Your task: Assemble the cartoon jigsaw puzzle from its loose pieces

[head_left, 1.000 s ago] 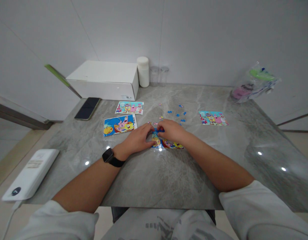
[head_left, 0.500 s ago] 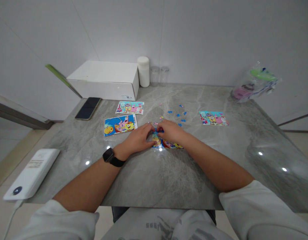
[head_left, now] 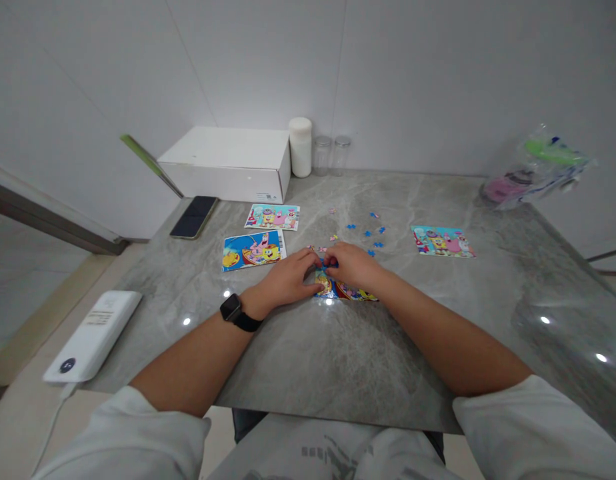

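Note:
Both my hands rest on a small cartoon jigsaw puzzle [head_left: 345, 291] lying on the grey marble table [head_left: 338, 360]. My left hand [head_left: 288, 279], with a black watch on its wrist, has its fingers curled onto the puzzle's left part. My right hand [head_left: 352, 264] is curled over the top edge, fingertips pinched at a blue puzzle piece [head_left: 330, 262]. The fingertips of the two hands nearly touch. Loose blue pieces [head_left: 371, 233] lie scattered just beyond the hands.
Three cartoon picture cards lie around: one [head_left: 253, 249] left of my hands, one [head_left: 273, 217] behind it, one [head_left: 443, 241] at the right. A phone [head_left: 193, 217], a white box [head_left: 231, 163], a white canister [head_left: 301, 137], two jars [head_left: 332, 154], a plastic bag [head_left: 535, 173], and a white device [head_left: 94, 335].
The view has shifted so everything sits a little further right in the frame. My hands stay on the puzzle, fingers working slightly at its top edge.

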Motion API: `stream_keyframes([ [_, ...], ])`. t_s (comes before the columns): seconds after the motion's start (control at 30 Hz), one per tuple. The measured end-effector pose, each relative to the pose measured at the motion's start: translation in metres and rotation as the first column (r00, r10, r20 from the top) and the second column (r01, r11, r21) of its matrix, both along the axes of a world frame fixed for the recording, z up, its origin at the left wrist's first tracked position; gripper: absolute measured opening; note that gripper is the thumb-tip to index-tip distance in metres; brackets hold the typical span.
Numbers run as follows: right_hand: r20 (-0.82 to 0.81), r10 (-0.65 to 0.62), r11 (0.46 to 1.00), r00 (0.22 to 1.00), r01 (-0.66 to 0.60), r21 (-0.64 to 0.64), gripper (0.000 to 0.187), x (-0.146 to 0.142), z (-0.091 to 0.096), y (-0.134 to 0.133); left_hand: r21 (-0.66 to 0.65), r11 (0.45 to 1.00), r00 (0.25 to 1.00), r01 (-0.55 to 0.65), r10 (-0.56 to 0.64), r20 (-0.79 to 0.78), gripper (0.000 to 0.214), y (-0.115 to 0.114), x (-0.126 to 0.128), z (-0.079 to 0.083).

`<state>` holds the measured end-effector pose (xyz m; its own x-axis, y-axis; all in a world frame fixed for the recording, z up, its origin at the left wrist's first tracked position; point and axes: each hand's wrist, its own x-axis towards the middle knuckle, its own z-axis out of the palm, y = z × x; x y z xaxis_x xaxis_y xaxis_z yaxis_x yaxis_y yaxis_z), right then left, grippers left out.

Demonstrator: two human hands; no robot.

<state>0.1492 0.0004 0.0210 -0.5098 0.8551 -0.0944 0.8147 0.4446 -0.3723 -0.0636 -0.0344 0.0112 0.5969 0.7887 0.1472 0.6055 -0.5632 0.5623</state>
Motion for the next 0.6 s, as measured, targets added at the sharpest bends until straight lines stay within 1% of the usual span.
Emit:
stream_keyframes([
  [0.17,0.006,-0.011,1.0,1.0,0.011,-0.002,0.014,0.0,-0.0014,0.0009,0.019,1.0,1.0,0.011,-0.011,0.016,0.039,0.002,-0.0007,-0.0047],
  [0.33,-0.004,-0.001,1.0,1.0,0.001,0.002,0.012,-0.0002,-0.0016,0.0013,0.018,1.0,1.0,0.01,-0.011,0.019,0.039,0.0023,-0.0008,-0.0042],
  [0.6,-0.064,-0.008,0.999,0.998,0.006,-0.04,0.009,-0.0001,0.0045,-0.0011,0.032,0.999,1.0,-0.001,0.001,0.0,0.038,0.0018,-0.001,-0.0048],
])
